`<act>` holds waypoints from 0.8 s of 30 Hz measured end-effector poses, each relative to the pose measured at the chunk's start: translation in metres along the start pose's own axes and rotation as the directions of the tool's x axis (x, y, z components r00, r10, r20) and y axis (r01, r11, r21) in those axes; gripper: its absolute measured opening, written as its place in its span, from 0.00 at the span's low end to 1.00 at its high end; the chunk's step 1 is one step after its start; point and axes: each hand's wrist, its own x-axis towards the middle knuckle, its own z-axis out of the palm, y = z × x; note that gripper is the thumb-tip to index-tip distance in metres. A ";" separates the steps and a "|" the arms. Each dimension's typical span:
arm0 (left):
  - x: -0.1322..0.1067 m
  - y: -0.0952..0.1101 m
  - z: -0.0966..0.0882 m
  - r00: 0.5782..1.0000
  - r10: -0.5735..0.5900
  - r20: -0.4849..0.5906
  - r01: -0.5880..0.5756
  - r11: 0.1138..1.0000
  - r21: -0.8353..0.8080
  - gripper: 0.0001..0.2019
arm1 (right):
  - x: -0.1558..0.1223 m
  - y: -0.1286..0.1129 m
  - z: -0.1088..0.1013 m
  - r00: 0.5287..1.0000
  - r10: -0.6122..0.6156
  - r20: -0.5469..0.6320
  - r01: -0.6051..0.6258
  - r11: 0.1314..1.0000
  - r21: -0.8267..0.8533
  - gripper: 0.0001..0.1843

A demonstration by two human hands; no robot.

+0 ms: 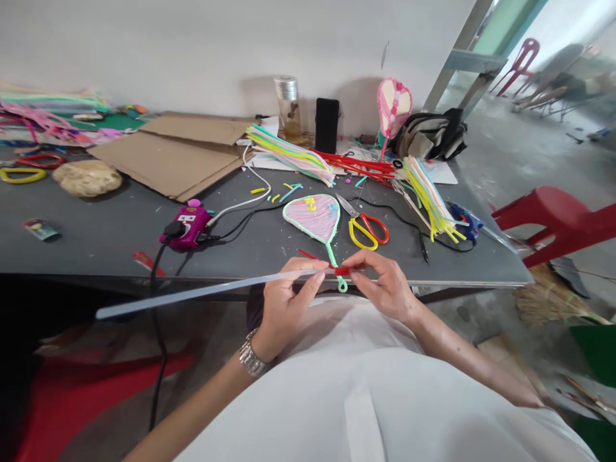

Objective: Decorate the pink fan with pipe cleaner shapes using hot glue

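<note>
My left hand, thumb and fingers pinched together, grips a long whitish strip that sticks out far to the left. A thin red pipe cleaner shows just above these fingers. Between both hands is a small red wound piece, its near end pinched by the fingertips of my right hand. Beneath them lies a fan-shaped pink piece with a mint-green edge, yellow and blue bits on it, and a green looped handle reaching past the table edge. Fingers hide part of the handle.
Scissors lie right of the fan. Behind are pipe cleaner bundles, red pipe cleaners, a bottle, a phone and cardboard. A purple socket block with cables sits left; a blue glue gun right.
</note>
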 end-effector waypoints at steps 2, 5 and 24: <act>0.000 0.001 -0.001 1.000 0.004 0.019 -0.004 1.000 -0.011 0.06 | -0.001 0.000 0.000 1.000 -0.003 0.004 0.003 1.000 -0.004 0.08; 0.000 0.001 0.002 0.999 -0.023 0.029 0.024 0.999 -0.039 0.06 | -0.001 0.001 0.003 0.997 -0.080 0.002 0.080 0.997 0.003 0.06; -0.006 -0.007 0.004 0.983 -0.099 0.154 0.111 0.991 -0.071 0.04 | 0.000 0.004 0.004 0.978 -0.094 0.185 0.089 0.995 0.035 0.13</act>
